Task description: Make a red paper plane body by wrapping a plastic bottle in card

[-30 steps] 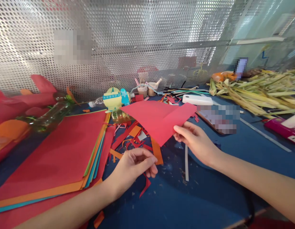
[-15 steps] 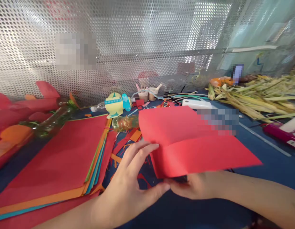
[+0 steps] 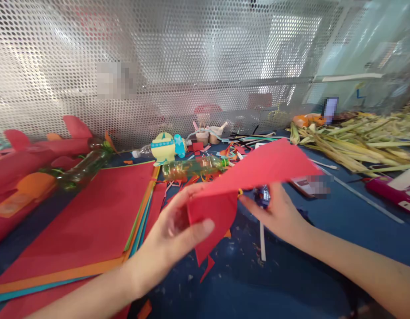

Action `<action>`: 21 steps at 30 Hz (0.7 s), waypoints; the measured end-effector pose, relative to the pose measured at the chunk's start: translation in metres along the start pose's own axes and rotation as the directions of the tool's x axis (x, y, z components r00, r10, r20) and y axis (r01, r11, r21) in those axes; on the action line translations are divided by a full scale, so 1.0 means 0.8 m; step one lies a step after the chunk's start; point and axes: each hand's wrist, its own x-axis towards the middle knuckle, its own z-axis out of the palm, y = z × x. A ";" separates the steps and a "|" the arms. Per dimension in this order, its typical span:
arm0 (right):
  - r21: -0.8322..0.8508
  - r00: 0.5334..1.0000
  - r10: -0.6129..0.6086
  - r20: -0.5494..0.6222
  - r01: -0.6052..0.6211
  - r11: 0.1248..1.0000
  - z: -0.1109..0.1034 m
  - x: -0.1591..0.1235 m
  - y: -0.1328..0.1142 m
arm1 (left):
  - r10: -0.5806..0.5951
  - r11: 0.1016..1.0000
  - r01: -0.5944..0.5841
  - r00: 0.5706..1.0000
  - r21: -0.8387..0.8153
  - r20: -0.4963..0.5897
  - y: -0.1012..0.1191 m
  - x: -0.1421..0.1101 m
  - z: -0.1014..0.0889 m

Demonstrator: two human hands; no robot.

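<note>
A red sheet of paper [image 3: 254,166] is held above the table, bent along a fold. One flap reaches up and to the right; the other hangs down at the left. My left hand [image 3: 178,237] is closed on the folded left edge, its thumb on the hanging flap and its fingers behind. My right hand [image 3: 281,215] is under the right flap, thumb and fingers apart, with the fingertips partly hidden by the paper. A dark blue object [image 3: 263,195] shows beyond the gap between that thumb and fingers.
A stack of coloured paper [image 3: 88,212] lies at the left, beside red-covered bottle crafts [image 3: 68,146]. Behind the hands are a clear green bottle [image 3: 195,167], a decorated bottle [image 3: 163,148] and paper scraps. At right lie a phone [image 3: 306,186], a purple object [image 3: 391,186] and dried husks [image 3: 351,137].
The right hand first held the sheet alone. Both hands then brought it closer and turned it. Now the left hand grips its folded edge, and the right hand has moved up under the right flap.
</note>
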 end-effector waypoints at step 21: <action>0.194 0.971 0.213 -0.112 -0.188 0.963 -0.020 0.045 0.039 | -0.119 0.988 0.095 0.970 -0.119 -0.210 0.015 0.064 -0.085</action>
